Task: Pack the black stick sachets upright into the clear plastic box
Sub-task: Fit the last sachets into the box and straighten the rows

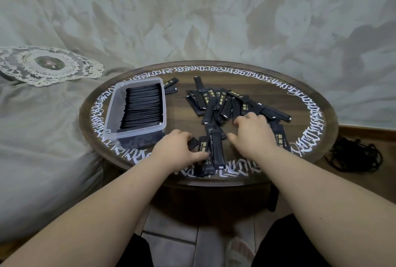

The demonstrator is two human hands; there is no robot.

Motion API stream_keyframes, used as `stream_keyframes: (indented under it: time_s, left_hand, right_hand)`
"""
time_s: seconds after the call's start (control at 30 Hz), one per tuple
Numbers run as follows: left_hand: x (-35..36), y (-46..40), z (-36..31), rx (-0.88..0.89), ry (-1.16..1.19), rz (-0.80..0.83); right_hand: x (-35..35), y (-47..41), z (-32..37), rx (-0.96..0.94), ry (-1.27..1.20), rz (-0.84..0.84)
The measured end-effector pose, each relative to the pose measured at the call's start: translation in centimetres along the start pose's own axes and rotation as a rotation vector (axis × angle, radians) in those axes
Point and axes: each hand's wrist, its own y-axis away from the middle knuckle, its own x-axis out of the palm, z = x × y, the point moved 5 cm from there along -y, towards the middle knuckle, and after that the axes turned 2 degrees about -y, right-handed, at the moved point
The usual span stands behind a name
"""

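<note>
A clear plastic box (111,108) stands on the left of the round table, packed with a long row of upright black stick sachets (142,106). A loose pile of black sachets (225,104) lies across the table's middle and right. My left hand (177,149) grips a small bundle of sachets (211,153) near the front edge, thumb and fingers curled round them. My right hand (252,134) lies palm down on the near part of the pile, its fingers spread and touching sachets.
The dark wooden table (317,104) has white lettering round its rim. Two sachets (171,85) lie behind the box. A bed with grey cover and a lace doily (49,65) is at the left. A black cord (355,155) lies on the floor at the right.
</note>
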Motion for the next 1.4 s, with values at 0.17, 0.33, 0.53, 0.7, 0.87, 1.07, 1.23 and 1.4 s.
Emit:
stream_keyframes:
  time_s: [0.17,0.33,0.53,0.7,0.87,1.07,1.23,1.4]
  left_hand:
    - [0.5,-1.1,-1.0,0.023,-0.132,0.118]
    - [0.5,-2.2,-1.9,-0.029,0.086,-0.044]
    - [-0.4,-1.3,-1.0,-0.185,0.257,-0.13]
    - [-0.5,-1.2,0.1,-0.291,0.421,-0.029]
    - [0.9,-2.0,-1.7,-0.315,0.726,0.083]
    - [1.0,-2.2,-2.1,-0.274,0.755,0.23]
    - [0.0,-2.0,-1.3,-0.257,0.64,0.155]
    - [-0.8,-2.0,0.2,-0.231,0.21,-0.126]
  right_hand:
    - [1.6,0.3,-5.2,0.305,0.016,0.233]
    - [3.2,-0.2,-4.9,0.263,-0.07,0.323]
    - [4.1,-1.0,-1.0,0.036,-0.233,0.26]
    - [2.9,-1.3,-2.6,0.209,-0.219,0.142]
    - [3.5,-0.9,0.1,0.028,-0.241,0.203]
    - [4.8,-1.7,1.0,-0.029,-0.199,0.196]
    - [5.0,-2.2,1.5,-0.154,-0.138,0.236]
    - [4.3,-2.3,0.6,-0.32,-0.07,0.406]
